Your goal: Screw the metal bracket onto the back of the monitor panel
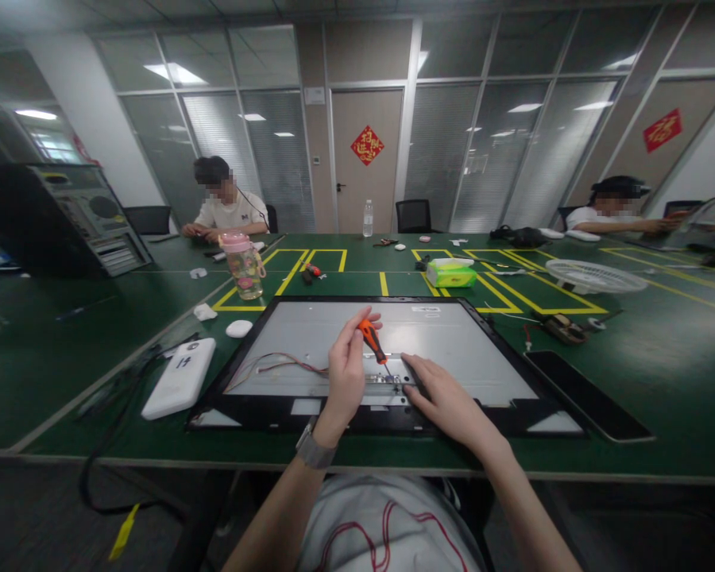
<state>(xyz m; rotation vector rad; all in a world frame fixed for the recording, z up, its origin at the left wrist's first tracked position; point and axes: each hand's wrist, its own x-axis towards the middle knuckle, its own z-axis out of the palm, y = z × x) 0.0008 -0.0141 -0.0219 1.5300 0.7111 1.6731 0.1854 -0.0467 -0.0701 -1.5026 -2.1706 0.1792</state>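
My left hand [345, 373] is closed around the orange and black handle of a screwdriver [372, 340]. The screwdriver leans, its shaft pointing down at a narrow circuit board [382, 380] on the back of a flat display panel [453, 330]. Whether the tip sits in a screw is too small to tell. My right hand [446, 400] lies on the panel at the board's right end, fingers stretched out and thumb apart. Thin coloured wires [291, 361] run across the panel from the left and pass behind my left hand.
Left of the panel are a white power bank [182, 379], a round white case [239, 328] and a pink-lidded bottle [243, 270]. A black phone [584, 395] lies at right. Beyond are a green tissue pack [451, 273] and a white fan grille [596, 276]. Other people sit across the table.
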